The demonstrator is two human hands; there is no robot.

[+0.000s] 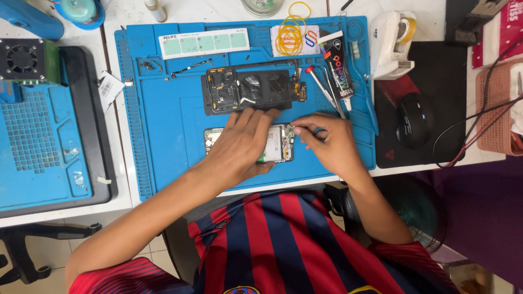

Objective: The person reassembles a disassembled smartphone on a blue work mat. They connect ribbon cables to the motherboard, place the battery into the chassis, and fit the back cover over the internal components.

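You wear a short-sleeved jersey (283, 245) in vertical stripes of dark navy and red, the bands wide and even down your chest. The sleeves end above the elbow and carry the same two colours in much finer, closer stripes, seen on your left sleeve (117, 277) and your right sleeve (414, 261). Near the bottom edge of the view, part of a yellow-edged crest shows on the chest, cut off by the frame. Your forearms are bare from the sleeves down. Your left hand (239, 144) and right hand (329, 144) are bare too: no gloves, rings, watch or wristband show.
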